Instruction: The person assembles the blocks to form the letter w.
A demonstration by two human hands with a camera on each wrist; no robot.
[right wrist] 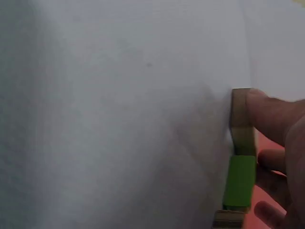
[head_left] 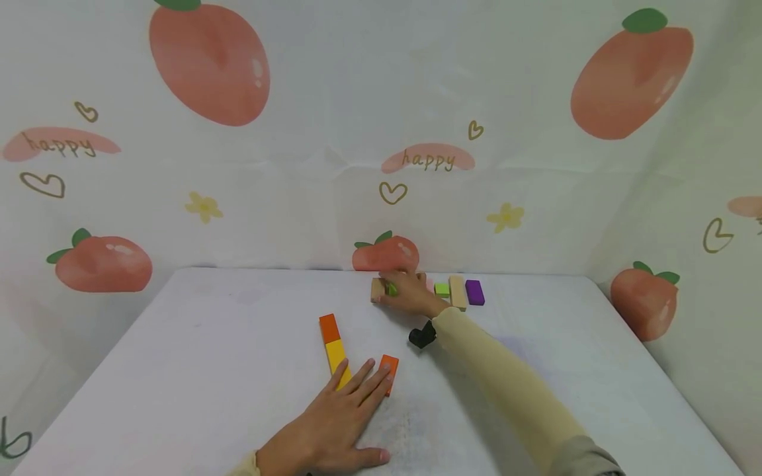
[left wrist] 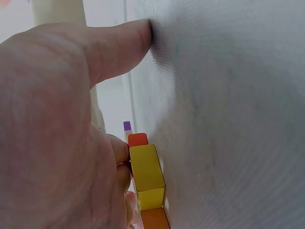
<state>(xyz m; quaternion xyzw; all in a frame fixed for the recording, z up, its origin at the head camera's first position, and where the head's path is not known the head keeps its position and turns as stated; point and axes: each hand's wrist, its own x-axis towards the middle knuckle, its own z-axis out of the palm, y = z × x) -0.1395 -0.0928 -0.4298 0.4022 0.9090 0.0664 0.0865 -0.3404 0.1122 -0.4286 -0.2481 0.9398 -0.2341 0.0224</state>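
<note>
My left hand (head_left: pixel 336 423) lies spread on the table, palm down. Its fingers reach over a yellow block (head_left: pixel 336 354) and an orange block (head_left: pixel 389 367). A second orange block (head_left: pixel 329 328) sits end to end with the yellow one. In the left wrist view the yellow block (left wrist: pixel 147 167) stands between orange ones, just beyond the fingers. At the back of the table my right hand (head_left: pixel 411 294) pinches a plain wooden block (head_left: pixel 377 291) between thumb and finger. Beside that, a green block (right wrist: pixel 239 181) shows under the same hand in the right wrist view.
To the right of my right hand stand a small light green block (head_left: pixel 442 290), a long wooden block (head_left: pixel 457 292) and a purple block (head_left: pixel 475 292). A black device (head_left: pixel 423 335) sits at my right wrist. A patterned cloth wall (head_left: pixel 309 218) rises behind the white table (head_left: pixel 238 357).
</note>
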